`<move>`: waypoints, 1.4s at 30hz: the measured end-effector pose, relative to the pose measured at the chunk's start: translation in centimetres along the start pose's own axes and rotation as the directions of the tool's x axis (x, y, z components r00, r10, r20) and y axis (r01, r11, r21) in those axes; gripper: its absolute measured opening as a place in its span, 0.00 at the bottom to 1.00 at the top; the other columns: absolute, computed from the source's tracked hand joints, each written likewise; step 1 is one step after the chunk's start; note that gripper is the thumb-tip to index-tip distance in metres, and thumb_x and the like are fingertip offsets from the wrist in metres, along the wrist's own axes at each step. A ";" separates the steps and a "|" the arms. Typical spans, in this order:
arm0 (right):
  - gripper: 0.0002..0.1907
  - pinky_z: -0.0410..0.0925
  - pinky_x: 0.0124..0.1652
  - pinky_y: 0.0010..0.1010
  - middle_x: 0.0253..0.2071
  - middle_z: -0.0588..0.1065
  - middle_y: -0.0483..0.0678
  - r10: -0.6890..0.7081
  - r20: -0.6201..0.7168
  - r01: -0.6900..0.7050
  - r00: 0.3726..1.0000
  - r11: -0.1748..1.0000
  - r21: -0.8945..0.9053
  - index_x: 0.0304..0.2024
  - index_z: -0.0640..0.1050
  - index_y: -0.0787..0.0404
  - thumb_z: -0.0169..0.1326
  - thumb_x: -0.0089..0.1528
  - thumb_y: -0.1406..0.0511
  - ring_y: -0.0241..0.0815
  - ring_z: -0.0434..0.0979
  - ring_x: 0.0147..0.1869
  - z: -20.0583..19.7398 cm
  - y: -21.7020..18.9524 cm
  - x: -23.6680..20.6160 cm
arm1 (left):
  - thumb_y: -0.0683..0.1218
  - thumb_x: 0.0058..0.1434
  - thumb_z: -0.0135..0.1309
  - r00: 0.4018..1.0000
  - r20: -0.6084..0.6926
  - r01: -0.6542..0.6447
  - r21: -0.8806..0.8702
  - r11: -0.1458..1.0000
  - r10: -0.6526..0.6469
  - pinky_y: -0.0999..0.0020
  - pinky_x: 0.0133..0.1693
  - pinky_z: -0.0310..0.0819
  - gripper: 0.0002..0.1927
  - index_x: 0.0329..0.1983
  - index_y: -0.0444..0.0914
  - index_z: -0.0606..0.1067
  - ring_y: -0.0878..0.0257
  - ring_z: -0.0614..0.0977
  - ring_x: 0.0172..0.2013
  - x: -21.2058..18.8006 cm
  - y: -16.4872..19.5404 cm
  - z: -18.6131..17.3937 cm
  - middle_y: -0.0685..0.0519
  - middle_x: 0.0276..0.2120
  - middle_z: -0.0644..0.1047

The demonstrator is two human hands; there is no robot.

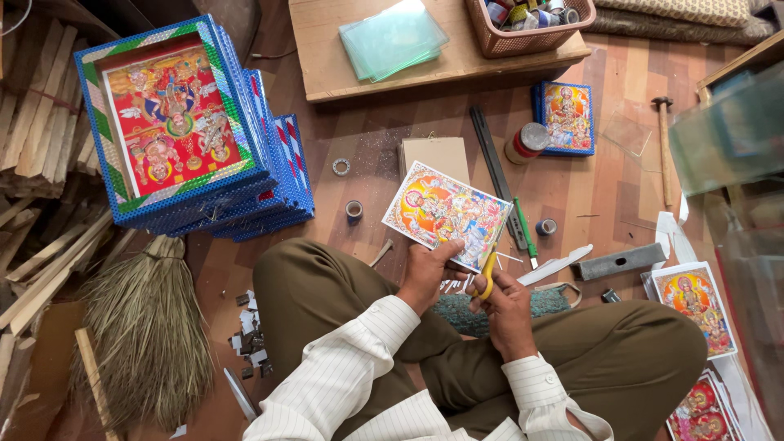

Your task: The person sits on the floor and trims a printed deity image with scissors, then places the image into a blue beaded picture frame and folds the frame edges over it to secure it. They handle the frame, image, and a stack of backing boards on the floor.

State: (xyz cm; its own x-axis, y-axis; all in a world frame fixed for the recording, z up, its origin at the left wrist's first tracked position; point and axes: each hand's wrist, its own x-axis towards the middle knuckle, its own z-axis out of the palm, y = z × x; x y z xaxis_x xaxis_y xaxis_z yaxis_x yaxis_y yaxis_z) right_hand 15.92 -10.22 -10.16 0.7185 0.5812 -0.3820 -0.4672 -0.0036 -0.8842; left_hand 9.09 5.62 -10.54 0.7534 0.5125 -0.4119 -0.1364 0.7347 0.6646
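— Fingers first: what are they doing?
— Left hand (426, 276) pinches the lower edge of the colourful print (447, 214); right hand (505, 309) is closed around yellow-handled scissors (487, 276), whose blades I cannot make out.
— Where does the print lie from them?
— Just ahead of both hands, over the lap, tilted, its long axis running left to right. The left hand is on it; the scissors meet its lower right edge.
— And around, largest down?
— Stack of blue-bordered framed pictures (184, 122) far left, glass panes (392, 37) on the wooden board (327, 57), a small blue framed picture (565, 116), loose prints (696, 306) at right, a hammer (663, 147), tape rolls (354, 209).
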 end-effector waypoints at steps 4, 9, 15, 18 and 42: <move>0.13 0.68 0.27 0.24 0.30 0.78 0.49 0.021 0.004 -0.021 1.000 0.999 0.048 0.44 0.79 0.68 0.59 0.63 0.64 0.35 0.75 0.25 0.0 0.2 0.1 | 0.42 0.62 0.58 1.000 -0.006 0.016 0.007 1.000 -0.016 0.71 0.23 0.80 0.11 0.42 0.28 0.77 0.62 0.83 0.23 0.1 0.2 0.0 0.47 0.30 0.82; 0.14 0.67 0.28 0.25 0.31 0.79 0.50 -0.002 -0.003 0.002 1.000 0.995 0.102 0.41 0.77 0.69 0.57 0.67 0.61 0.37 0.76 0.26 -0.5 0.3 0.4 | 0.41 0.59 0.59 0.999 0.012 0.047 0.058 0.997 -0.048 0.70 0.21 0.78 0.11 0.42 0.28 0.77 0.62 0.82 0.22 0.3 0.3 -0.4 0.46 0.30 0.81; 0.10 0.66 0.26 0.24 0.29 0.79 0.49 0.032 -0.095 -0.027 0.995 0.998 0.064 0.42 0.80 0.65 0.59 0.63 0.64 0.36 0.74 0.24 -0.8 0.4 0.6 | 0.41 0.56 0.60 0.995 -0.051 0.091 0.185 0.978 -0.083 0.67 0.21 0.77 0.12 0.39 0.27 0.77 0.59 0.82 0.21 1.3 0.4 -1.3 0.45 0.28 0.81; 0.11 0.65 0.24 0.24 0.29 0.79 0.50 0.016 -0.142 -0.004 0.990 0.996 0.085 0.39 0.79 0.65 0.60 0.63 0.63 0.36 0.74 0.23 -1.0 0.3 0.7 | 0.40 0.53 0.62 0.993 -0.120 0.044 0.434 0.900 0.009 0.66 0.26 0.81 0.12 0.38 0.27 0.79 0.58 0.85 0.25 2.2 1.1 -2.1 0.45 0.30 0.82; 0.12 0.66 0.26 0.21 0.31 0.79 0.46 0.169 -0.124 -0.173 0.978 0.985 -0.021 0.42 0.79 0.62 0.60 0.62 0.60 0.33 0.76 0.25 -0.3 0.1 -0.2 | 0.44 0.59 0.60 0.898 -0.225 0.379 -0.045 0.924 -0.379 0.64 0.28 0.80 0.11 0.41 0.32 0.77 0.55 0.82 0.29 1.9 0.5 -2.2 0.45 0.32 0.80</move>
State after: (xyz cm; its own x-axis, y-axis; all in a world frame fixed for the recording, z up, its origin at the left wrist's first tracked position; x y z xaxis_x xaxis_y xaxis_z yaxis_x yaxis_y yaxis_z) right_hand 15.85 -10.59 -10.26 0.6872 0.4671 -0.5564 -0.5737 -0.1208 -0.8101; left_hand 9.09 7.92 -12.40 0.5834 0.2811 -0.7620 0.1306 0.8935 0.4296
